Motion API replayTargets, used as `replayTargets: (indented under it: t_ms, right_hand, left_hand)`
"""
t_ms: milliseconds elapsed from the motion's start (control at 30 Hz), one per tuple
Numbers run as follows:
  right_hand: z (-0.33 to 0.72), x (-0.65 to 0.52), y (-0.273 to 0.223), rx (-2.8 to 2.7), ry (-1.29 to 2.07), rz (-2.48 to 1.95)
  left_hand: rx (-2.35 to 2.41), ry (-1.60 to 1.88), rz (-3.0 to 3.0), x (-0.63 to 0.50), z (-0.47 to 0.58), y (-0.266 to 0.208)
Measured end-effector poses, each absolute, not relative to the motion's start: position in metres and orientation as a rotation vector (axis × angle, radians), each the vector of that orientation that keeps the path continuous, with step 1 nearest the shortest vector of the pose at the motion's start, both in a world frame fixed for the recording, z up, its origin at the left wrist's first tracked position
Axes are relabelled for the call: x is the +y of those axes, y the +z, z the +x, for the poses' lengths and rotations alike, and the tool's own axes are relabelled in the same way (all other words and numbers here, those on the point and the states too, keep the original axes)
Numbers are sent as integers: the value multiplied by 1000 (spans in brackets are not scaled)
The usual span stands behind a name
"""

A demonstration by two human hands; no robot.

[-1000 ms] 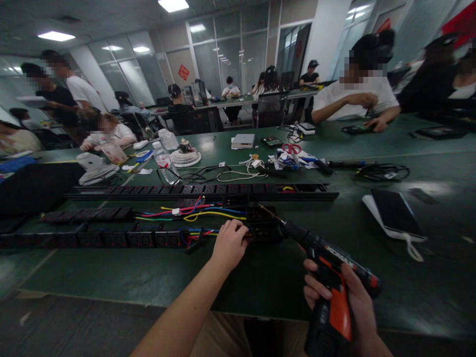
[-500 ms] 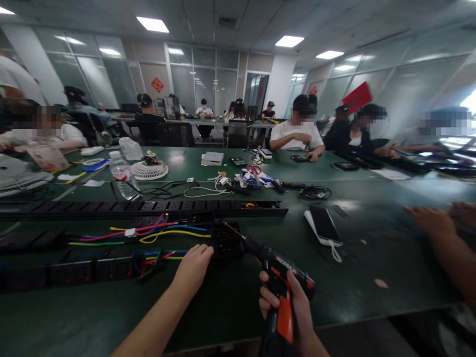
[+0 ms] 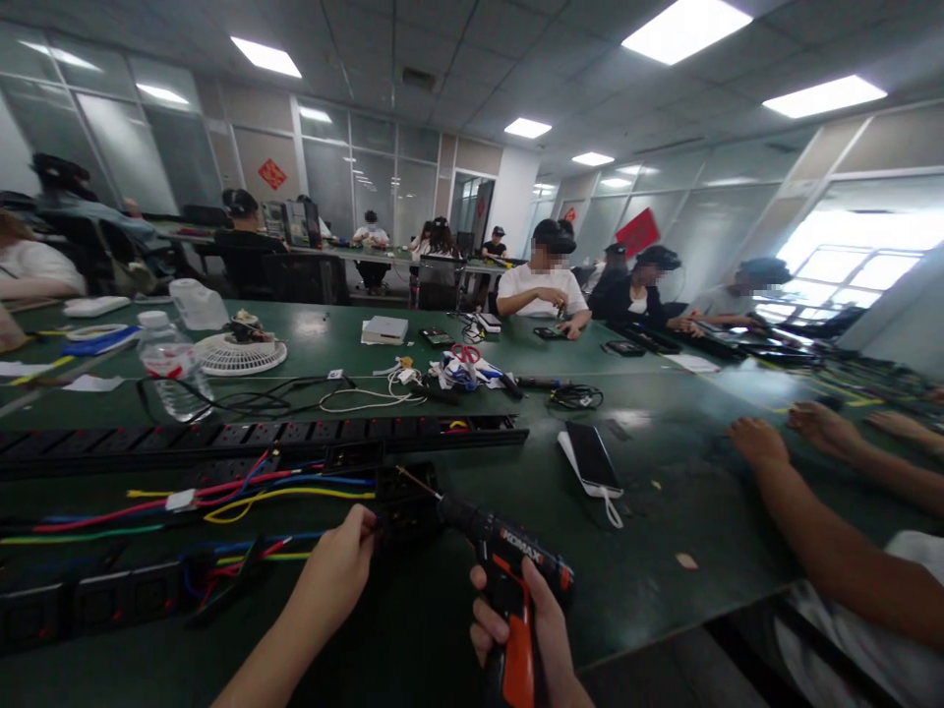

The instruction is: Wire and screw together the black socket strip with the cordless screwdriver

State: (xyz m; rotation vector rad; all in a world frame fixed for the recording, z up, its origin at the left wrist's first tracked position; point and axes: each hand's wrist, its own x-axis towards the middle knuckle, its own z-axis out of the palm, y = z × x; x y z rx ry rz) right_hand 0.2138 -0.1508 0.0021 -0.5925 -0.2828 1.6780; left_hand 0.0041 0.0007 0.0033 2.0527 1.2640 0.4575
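Right hand (image 3: pixel 553 634) gripping drill (image 3: pixel 516 546) by table (image 3: pixel 656 531) near edge, bit (image 3: pixel 422 482) above black modules (image 3: pixel 410 523); left hand (image 3: pixel 340 559) at modules, grip can't tell.

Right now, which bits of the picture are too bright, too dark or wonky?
In the head view, the window at the right is washed out, and pale glare lies on the far right of the green table; in that same head view, the black sockets at lower left look dim, and the ceiling lights slant.
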Motion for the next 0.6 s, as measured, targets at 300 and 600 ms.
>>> replayTargets:
  t_ms: [300, 600]
  right_hand:
    - [215, -147, 3, -397, 1575, -624]
    - [230, -110, 40, -446, 1317, -603]
  left_hand:
    - [1192, 291, 1924, 15, 0, 17]
    - [1571, 485, 2183, -16, 7, 9]
